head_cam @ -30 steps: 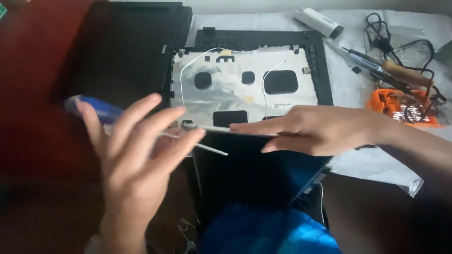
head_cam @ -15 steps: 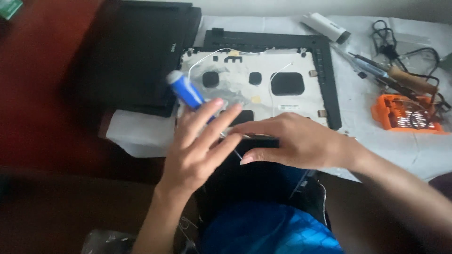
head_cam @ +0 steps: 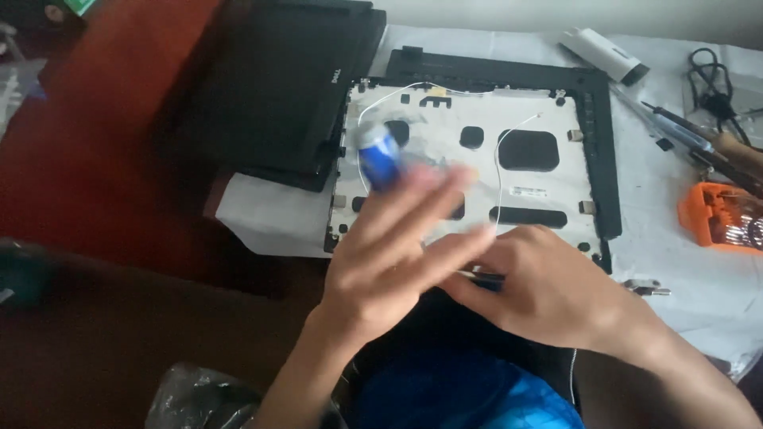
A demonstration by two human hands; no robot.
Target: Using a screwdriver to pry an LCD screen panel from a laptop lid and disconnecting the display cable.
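Note:
My left hand [head_cam: 397, 254] holds a screwdriver with a blue and clear handle [head_cam: 377, 155], handle end pointing up and away; the fingers are blurred. My right hand [head_cam: 548, 290] rests palm down at the near edge of a laptop lid back [head_cam: 540, 191], a silver foil-lined panel in a black frame with thin white wires across it. The right fingertips touch a dark strip at that near edge, next to the screwdriver's shaft. Whether the tip sits on a screw is hidden by my hands.
A black laptop body [head_cam: 278, 87] lies at the left on the dark red table. On the white sheet [head_cam: 262, 214] at the right are an orange tool case [head_cam: 719, 214], a soldering iron [head_cam: 699, 139], black cables [head_cam: 711, 87] and a white tube [head_cam: 600, 52]. Blue cloth [head_cam: 445, 397] is near me.
My left hand has carried the screwdriver from the left over to the panel's near edge and tipped its handle upward. My right hand stayed on the near edge.

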